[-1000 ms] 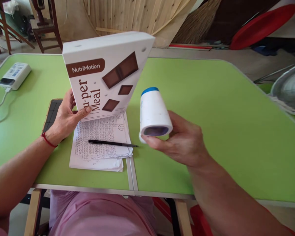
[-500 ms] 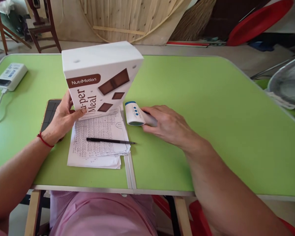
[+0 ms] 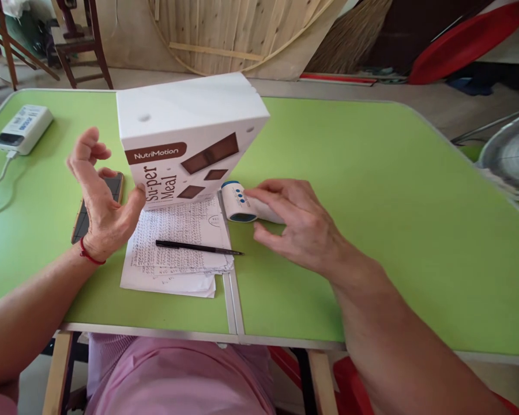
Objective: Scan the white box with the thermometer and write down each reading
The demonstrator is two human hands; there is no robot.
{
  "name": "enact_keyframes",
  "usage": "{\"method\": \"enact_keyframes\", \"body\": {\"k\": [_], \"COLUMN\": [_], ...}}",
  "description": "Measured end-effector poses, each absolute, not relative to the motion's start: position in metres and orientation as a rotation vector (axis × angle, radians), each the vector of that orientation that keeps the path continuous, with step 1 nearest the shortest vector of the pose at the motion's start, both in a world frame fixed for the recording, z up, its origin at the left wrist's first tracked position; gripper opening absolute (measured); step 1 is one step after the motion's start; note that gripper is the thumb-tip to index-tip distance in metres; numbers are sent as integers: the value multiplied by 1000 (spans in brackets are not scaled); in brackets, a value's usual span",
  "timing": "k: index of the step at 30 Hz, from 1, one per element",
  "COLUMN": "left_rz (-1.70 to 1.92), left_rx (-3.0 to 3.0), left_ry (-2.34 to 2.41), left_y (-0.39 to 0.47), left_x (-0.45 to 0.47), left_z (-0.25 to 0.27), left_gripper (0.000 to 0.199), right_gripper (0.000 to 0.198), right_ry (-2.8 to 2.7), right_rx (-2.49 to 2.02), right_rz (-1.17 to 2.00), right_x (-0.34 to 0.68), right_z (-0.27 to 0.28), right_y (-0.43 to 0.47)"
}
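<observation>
A white and brown NutriMotion box (image 3: 194, 138) stands upright on the far part of some handwritten papers (image 3: 173, 282). My left hand (image 3: 106, 202) is beside its left edge, fingers spread, the thumb tip at or very near the box. To the right of the box, a white and blue infrared thermometer (image 3: 240, 202) lies on the green table. Over its handle hovers my right hand (image 3: 300, 225), fingers apart and not wrapped around it; part of the handle is hidden. A black pen (image 3: 199, 248) lies across the papers. Partly behind my left hand is a phone (image 3: 82, 222).
On the table's (image 3: 350, 276) far left sits a white power bank (image 3: 23, 129) with a cable. A metal seam runs down the tabletop. Beyond the table stand a wooden chair (image 3: 80, 49) and a straw broom (image 3: 350, 34). At the right edge is a grey basin (image 3: 510, 155).
My left hand has let go of the box and spread its fingers. My right hand has loosened from the thermometer, which now lies on the table. The view has shifted slightly.
</observation>
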State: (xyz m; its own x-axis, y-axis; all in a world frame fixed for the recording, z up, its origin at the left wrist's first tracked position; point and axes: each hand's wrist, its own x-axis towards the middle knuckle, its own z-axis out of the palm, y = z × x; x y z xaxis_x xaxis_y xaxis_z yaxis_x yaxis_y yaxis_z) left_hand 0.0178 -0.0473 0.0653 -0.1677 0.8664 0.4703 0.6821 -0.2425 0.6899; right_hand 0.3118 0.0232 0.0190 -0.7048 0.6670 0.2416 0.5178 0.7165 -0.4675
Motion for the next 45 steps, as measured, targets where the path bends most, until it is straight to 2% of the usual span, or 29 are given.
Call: {"method": "enact_keyframes", "body": {"k": [3,5,8,11,17,23,28,33,38,45], "left_rz": [1664,1644,1421,1204,934,451,218,52,-35,-83], "left_rx": [2012,2101,2236,2408,2497,2416,2486,2531,2543,2515], "left_ry": [1848,1766,1637,1454,1257,1141,1103,1128,1158,1183], "left_y": [-47,-48,-52,-57,-59,-61,-66,-67,-67,-67], "left_x": [24,28,34,38,38,33,37,41,44,48], "left_z": [67,69,73,79,76,57,54,60,65,67], "left_gripper": [62,53,29,24,6,22,29,40,40,36], "right_gripper": [17,20,23,27,23,15,9,7,4,8], "right_ry": [-2502,-2539,-2620,-2631,-2326,-1612,-1424,-1595,-1788,-1858], "right_rx": [-656,-571,-546,-588,-915,-1166,-1062,-1098,-1107,-1047], "right_rz": [767,809,784,847,1272,1583,1584,1444,1082,1006], "right_x": [299,293,289,292,306,293,274,263,257,258], "right_z": [28,28,22,22,37,43,32,17,5,1], "right_y": [8,-1,-5,0,12,6,-4,-15,-17,-15]}}
